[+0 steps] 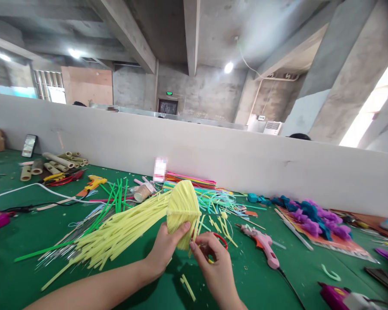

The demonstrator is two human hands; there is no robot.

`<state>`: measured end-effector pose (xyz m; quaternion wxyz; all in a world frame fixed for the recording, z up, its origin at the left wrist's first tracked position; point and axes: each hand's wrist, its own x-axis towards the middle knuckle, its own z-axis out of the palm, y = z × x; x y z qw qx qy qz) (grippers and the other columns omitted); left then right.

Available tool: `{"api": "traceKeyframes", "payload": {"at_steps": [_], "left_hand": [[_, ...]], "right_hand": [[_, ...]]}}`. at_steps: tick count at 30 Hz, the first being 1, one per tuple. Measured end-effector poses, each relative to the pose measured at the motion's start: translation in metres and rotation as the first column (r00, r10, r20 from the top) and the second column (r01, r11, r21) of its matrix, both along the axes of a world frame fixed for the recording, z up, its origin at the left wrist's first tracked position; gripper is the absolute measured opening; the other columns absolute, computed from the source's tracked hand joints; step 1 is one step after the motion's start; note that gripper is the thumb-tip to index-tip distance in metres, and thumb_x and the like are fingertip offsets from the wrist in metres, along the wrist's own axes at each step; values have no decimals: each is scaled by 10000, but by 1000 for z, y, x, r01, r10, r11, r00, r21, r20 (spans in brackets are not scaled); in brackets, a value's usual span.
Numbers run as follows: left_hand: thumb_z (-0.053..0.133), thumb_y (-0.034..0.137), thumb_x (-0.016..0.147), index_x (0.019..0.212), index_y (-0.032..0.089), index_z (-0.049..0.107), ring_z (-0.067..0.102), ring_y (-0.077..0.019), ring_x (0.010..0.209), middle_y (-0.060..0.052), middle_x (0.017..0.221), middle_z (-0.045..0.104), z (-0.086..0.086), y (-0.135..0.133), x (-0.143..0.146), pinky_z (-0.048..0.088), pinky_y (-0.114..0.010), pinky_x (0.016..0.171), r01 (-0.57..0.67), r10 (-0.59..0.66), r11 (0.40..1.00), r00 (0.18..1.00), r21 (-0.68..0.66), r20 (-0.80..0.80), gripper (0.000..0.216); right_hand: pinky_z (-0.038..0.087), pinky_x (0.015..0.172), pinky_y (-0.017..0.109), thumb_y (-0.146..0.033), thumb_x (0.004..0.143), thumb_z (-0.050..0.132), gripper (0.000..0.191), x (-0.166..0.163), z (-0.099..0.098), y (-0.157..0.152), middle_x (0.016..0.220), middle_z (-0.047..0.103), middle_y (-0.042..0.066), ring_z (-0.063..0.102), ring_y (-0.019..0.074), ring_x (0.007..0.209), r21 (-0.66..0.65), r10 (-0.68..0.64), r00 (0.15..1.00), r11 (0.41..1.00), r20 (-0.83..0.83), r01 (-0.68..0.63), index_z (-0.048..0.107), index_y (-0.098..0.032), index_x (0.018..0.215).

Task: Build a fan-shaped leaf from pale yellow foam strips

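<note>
Head view — left hand (166, 247) clamps the yellow piece (183, 200) above the green surface (261, 288); right hand (218, 270) curls at its lower edge, whether gripping I can't tell — hiding part of a red loop (224, 241).

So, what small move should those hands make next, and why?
Perhaps the right hand should press along the lower right edge of the yellow piece: it is at that edge, while the left hand grips the piece, thumb across its front.
</note>
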<state>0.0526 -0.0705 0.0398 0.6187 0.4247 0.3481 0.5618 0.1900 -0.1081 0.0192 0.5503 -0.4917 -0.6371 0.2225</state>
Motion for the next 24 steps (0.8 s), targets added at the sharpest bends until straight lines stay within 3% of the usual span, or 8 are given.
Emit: {"api": "traceKeyframes", "payload": {"at_steps": [4,8,16,24], "left_hand": [[772,426,719,953,88,720,713,-280,766,-117,791,759,5,-2,4,566,-371,731,47,-48,998,999,32,13,414],[755,416,750,925,98,727,703,-251,773,-117,821,756,6,-3,5,554,-337,732,82,-87,995,992,56,95,364],[749,404,771,994,119,701,693,-216,805,-116,908,747,10,-8,2,536,-280,718,168,-162,986,953,-5,255,365],[804,312,731,1002,114,712,682,-209,885,-116,970,737,3,-6,1,535,-284,809,226,-182,969,926,-101,330,348]], "right_hand": [[279,444,234,-476,835,621,314,-3,-5,-5,480,388,-53,331,105,454,-43,-47,997,998,67,50,690,-175,775],[227,439,234,-510,814,636,358,-6,-10,-5,484,361,-56,289,94,466,-110,-19,999,994,-25,17,694,-162,748],[239,452,231,-564,752,684,433,-10,-15,-5,508,468,-26,311,88,478,-191,31,959,978,-283,-89,675,-134,696],[322,463,234,-598,694,715,463,-8,-16,6,484,524,-8,409,101,461,-276,7,954,957,-298,-94,654,-155,576]]}}
